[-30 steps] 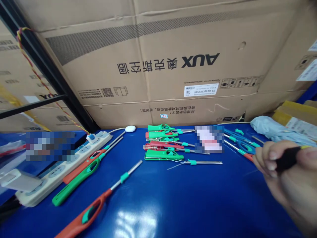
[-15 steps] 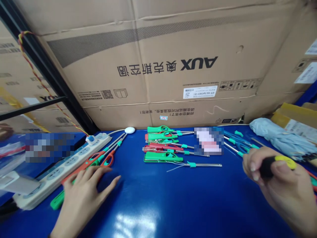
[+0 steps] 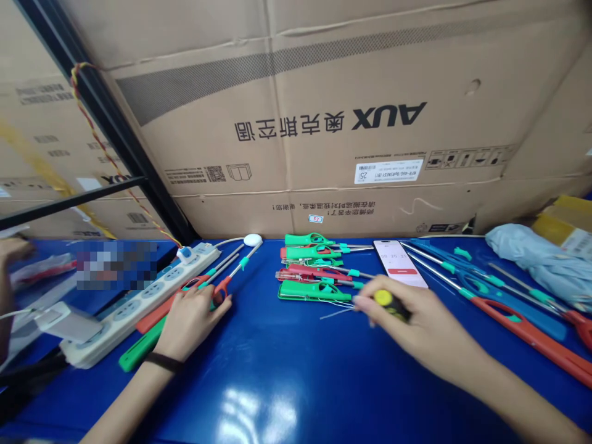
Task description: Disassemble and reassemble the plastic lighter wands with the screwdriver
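Note:
My left hand (image 3: 192, 317) lies at the left on a group of long stick lighters, fingers curled around the handle of an orange lighter (image 3: 223, 288); a green lighter (image 3: 139, 350) sticks out from under the wrist. My right hand (image 3: 419, 327) is closed on a screwdriver with a black and yellow handle (image 3: 386, 300). It hovers just right of a stack of green and red lighters (image 3: 312, 271) in the middle of the blue table (image 3: 296, 376). A thin wire (image 3: 335, 311) lies beside that stack.
A white power strip (image 3: 139, 299) runs along the left. A phone (image 3: 398, 262) showing a timer lies behind my right hand. Blue and red lighters (image 3: 509, 308) and a grey bundle (image 3: 541, 259) lie right. Cardboard boxes (image 3: 324, 123) wall the back. Another person's hand (image 3: 13, 250) shows far left.
My left hand came in and went from flat on the table to curled on the orange lighter. My right hand moved left with the screwdriver to the middle stack.

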Demonstrator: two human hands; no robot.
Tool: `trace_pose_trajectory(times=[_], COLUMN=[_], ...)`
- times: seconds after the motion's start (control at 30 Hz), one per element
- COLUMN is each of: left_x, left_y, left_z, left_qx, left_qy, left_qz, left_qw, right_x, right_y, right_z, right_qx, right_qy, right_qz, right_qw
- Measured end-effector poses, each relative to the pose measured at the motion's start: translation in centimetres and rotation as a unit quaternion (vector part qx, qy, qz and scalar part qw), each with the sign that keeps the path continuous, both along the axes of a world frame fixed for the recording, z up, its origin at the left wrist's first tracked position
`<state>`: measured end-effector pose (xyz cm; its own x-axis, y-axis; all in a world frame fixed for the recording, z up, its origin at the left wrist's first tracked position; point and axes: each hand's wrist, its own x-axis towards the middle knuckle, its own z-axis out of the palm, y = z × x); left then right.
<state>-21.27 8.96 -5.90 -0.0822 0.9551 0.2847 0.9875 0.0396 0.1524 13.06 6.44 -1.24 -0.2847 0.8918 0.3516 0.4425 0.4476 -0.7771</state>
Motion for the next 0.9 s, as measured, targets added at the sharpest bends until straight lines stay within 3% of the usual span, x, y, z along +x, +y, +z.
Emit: trace_pose_trajectory(times=[0.07,0.13,0.23,0.3,0.57,0.77,0.9], left_x=[0.8,2.0,4.2,5.4,6.3,6.2,6.4], left_y=[-0.3,-0.4,0.0,0.6,2.2,1.9,1.9], left_z=[0.7,1.5,2.6,2.9,2.0,1.5,1.4], left_qx=[0.012,0.022,-0.006,-0.013,-0.093,-0.112,-0.112], left_qy=[-0.020,-0.111,-0.330,-0.371,-0.488,-0.548,-0.574], left_qz=[0.006,-0.009,-0.075,-0.102,-0.207,-0.222,-0.226], left_qw=[1.000,0.994,0.941,0.923,0.843,0.799,0.779], right_x=[-3.3,-6.4,-10.0,-11.5,-12.6,-13.1,-13.0], right_y=[1.9,4.1,7.4,9.0,10.7,10.3,10.2], right_z=[0.2,0.3,0.4,0.7,1.6,-0.3,-0.2], right_qx=[-0.005,-0.041,-0.049,-0.049,-0.041,-0.057,-0.064], right_qy=[0.016,0.071,0.099,0.113,0.118,0.087,0.078], right_qz=[0.030,0.055,0.068,0.066,0.090,0.166,0.191], right_qw=[0.999,0.995,0.992,0.990,0.988,0.981,0.976])
